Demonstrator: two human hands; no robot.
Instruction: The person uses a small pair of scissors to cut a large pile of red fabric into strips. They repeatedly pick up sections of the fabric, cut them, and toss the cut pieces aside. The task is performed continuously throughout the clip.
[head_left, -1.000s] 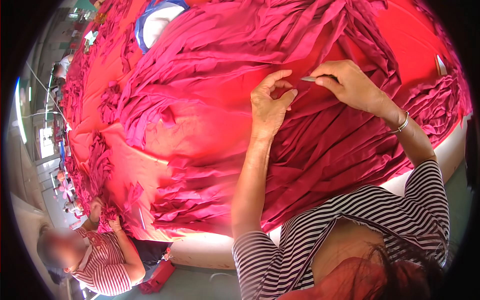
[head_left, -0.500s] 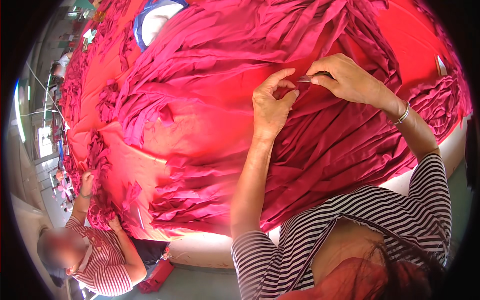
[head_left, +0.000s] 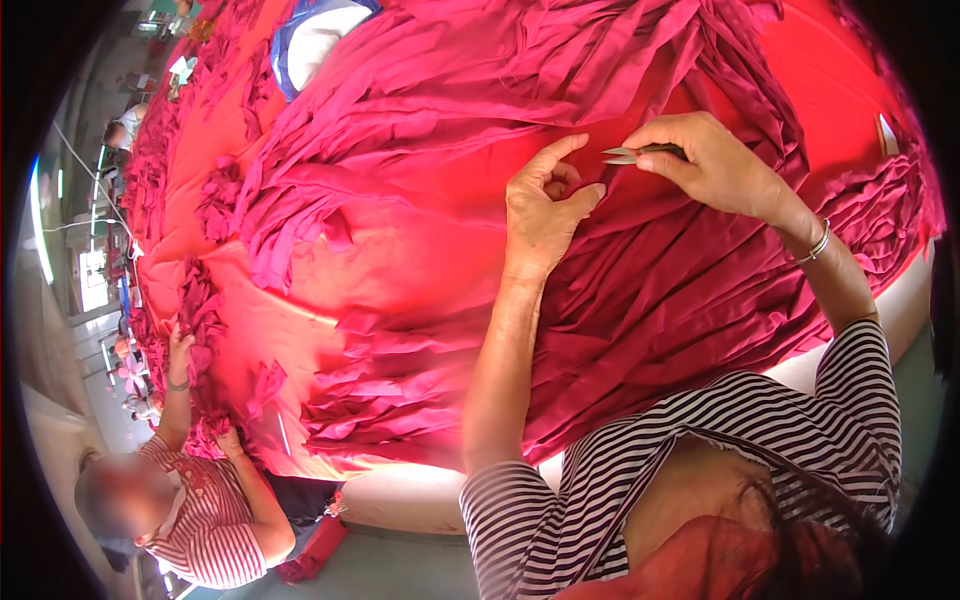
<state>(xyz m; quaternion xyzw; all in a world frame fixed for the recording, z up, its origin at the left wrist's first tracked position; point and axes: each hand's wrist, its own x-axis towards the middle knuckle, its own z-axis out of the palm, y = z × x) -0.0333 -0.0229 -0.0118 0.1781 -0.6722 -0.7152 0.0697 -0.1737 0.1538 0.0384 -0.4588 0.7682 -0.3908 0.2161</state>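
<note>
My right hand (head_left: 715, 165) is closed round a pair of thread snips (head_left: 622, 157), the blades pointing left and parted at the tips. Just left of those tips is my left hand (head_left: 540, 222), with thumb and index finger apart and the other fingers curled in. I make out nothing between its fingers. Beneath both hands lies a large spread of dark red fabric strips (head_left: 640, 290), creased and heaped in long folds.
Bright red cloth (head_left: 400, 250) covers the table under the strips. A blue and white bundle (head_left: 318, 40) lies at the far left. Another person (head_left: 200, 510) works at the left edge, hands on gathered red fabric (head_left: 200, 330). A red box (head_left: 315, 550) stands on the floor.
My right hand has moved slightly right, and more of the snips' parted blades shows. My left thumb has shifted a little right. The other person's far hand has moved slightly.
</note>
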